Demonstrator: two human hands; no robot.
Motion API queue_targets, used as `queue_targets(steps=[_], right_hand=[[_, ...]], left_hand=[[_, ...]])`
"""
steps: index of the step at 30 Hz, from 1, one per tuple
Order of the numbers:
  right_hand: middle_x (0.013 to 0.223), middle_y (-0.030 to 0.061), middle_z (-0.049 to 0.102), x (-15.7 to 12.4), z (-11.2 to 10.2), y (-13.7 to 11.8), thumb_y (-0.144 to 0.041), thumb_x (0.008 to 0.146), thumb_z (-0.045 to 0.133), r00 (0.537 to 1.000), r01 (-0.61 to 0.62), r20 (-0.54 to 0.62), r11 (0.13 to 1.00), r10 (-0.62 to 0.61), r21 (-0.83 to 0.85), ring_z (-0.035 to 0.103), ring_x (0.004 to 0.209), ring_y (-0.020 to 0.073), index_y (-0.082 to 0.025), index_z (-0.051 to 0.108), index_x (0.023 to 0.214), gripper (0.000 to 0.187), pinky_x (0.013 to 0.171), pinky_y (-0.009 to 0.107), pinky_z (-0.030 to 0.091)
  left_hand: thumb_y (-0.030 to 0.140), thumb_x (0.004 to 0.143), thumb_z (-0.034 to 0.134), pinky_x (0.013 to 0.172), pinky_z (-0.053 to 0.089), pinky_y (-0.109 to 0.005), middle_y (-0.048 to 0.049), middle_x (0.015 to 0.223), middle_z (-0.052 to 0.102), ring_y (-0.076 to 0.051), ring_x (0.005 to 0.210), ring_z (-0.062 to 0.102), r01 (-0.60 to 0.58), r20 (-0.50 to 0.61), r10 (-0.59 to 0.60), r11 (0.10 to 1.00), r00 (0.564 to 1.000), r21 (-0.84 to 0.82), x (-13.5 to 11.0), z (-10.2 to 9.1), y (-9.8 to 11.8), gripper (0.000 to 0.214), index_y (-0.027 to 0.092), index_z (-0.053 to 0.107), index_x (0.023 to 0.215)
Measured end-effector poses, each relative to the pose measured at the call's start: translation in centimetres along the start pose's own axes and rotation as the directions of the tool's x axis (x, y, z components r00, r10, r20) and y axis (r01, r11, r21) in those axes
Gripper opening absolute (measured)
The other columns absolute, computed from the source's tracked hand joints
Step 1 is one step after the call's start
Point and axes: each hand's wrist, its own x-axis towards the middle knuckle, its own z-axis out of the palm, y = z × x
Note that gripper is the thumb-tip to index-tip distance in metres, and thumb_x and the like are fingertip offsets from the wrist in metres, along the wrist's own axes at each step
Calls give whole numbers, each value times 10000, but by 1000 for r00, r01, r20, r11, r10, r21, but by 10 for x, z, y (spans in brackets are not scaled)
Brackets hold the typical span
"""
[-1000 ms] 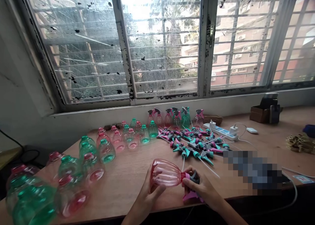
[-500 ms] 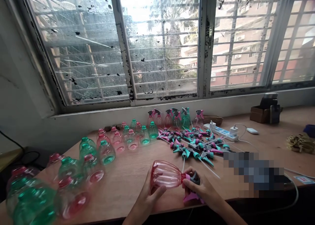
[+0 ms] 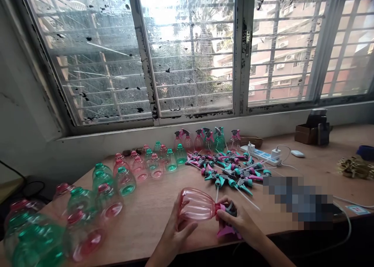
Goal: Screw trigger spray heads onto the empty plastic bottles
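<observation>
A clear pink spray bottle (image 3: 197, 204) lies sideways in the air above the table's front edge, its neck pointing right. My left hand (image 3: 179, 222) is wrapped round its wide base end, some fingers hidden behind it. At the neck, my right hand (image 3: 238, 220) grips a pink and dark grey trigger spray head (image 3: 222, 209), fingers closed round the collar. The pink trigger (image 3: 228, 231) hangs below that hand. The head meets the bottle's mouth; how tightly it is seated I cannot tell. Just beyond lies a pile of loose spray heads (image 3: 233, 169) in pink, teal and grey.
Several pink and green open bottles (image 3: 126, 181) stand along the left of the wooden table (image 3: 146, 216). Finished-looking sprayers (image 3: 209, 140) stand by the wall. A power strip (image 3: 264, 156), a brown box (image 3: 305, 134) and yellowish bits (image 3: 355, 167) are on the right.
The view has shifted slightly. Both hands keep hold of the bottle and spray head in nearly the same pose; the left fingers have shifted a little on the bottle.
</observation>
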Motion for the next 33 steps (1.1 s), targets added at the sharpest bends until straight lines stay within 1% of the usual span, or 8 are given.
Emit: queue_targets(steps=[5, 9, 11, 15, 19, 24, 29, 33], right_hand=[[723, -8, 689, -1, 2, -2, -509, 815, 764, 1000, 4, 5, 1000, -3, -29, 652, 585, 160, -198, 580, 912, 374, 565, 262, 483], [711, -8, 679, -3, 4, -7, -551, 789, 768, 1000, -13, -11, 999, 13, -50, 643, 581, 167, -200, 582, 898, 412, 565, 271, 477], [703, -6, 677, -3, 4, -8, -563, 783, 767, 1000, -11, -14, 998, 10, -66, 636, 573, 166, -198, 588, 890, 420, 559, 268, 472], [710, 0, 684, -2, 2, -4, -548, 800, 760, 1000, 9, -16, 997, -11, -76, 638, 570, 163, -194, 603, 906, 402, 563, 267, 472], [717, -1, 688, -2, 0, -1, -530, 818, 753, 1000, 10, -3, 998, -10, -54, 652, 573, 162, -195, 589, 930, 389, 562, 262, 476], [709, -3, 685, -2, 2, -4, -562, 793, 762, 1000, -8, -1, 999, 8, -52, 660, 572, 172, -203, 574, 918, 424, 560, 273, 496], [708, -5, 684, -4, 3, -6, -570, 785, 765, 1000, -16, 8, 998, 17, -62, 657, 576, 169, -208, 570, 906, 429, 560, 271, 492], [701, -8, 675, -4, 3, -6, -572, 779, 768, 1000, -12, 3, 998, 13, -60, 652, 570, 168, -201, 587, 906, 432, 555, 270, 483]], left_hand=[[462, 793, 789, 1126, 382, -455, -143, 1435, 528, -337, 1295, 549, -4, -27, 2, 998, 1000, -64, 0, 4, -1, 1024, 300, 146, 1573], [468, 835, 745, 1109, 411, -451, -126, 1416, 553, -343, 1294, 546, 4, 2, -4, 997, 1000, -76, 1, 3, 1, 772, 284, 377, 1488], [467, 845, 735, 1111, 410, -458, -128, 1402, 567, -341, 1276, 559, -3, 15, 5, 997, 1000, -74, 0, 2, 4, 734, 273, 410, 1473], [446, 821, 768, 1117, 390, -468, -140, 1421, 541, -346, 1291, 539, 22, 5, -21, 999, 1000, -42, -3, 2, 9, 856, 288, 319, 1533], [441, 821, 771, 1102, 399, -477, -138, 1486, 469, -337, 1270, 560, 5, -2, -6, 999, 1000, -52, -3, 2, 2, 952, 347, 188, 1569], [403, 695, 886, 1186, 282, -500, -156, 1460, 495, -372, 1390, 435, -6, 26, 7, 999, 1000, -48, 0, 2, -2, 1150, 292, 157, 1577], [488, 827, 751, 1136, 368, -475, -159, 1412, 533, -361, 1358, 476, 44, -7, -45, 994, 999, -103, -2, 3, 9, 911, 252, 251, 1551], [502, 821, 748, 1110, 392, -478, -151, 1381, 559, -368, 1330, 501, 52, -28, -54, 996, 998, -76, -3, 4, 13, 854, 261, 329, 1525]])
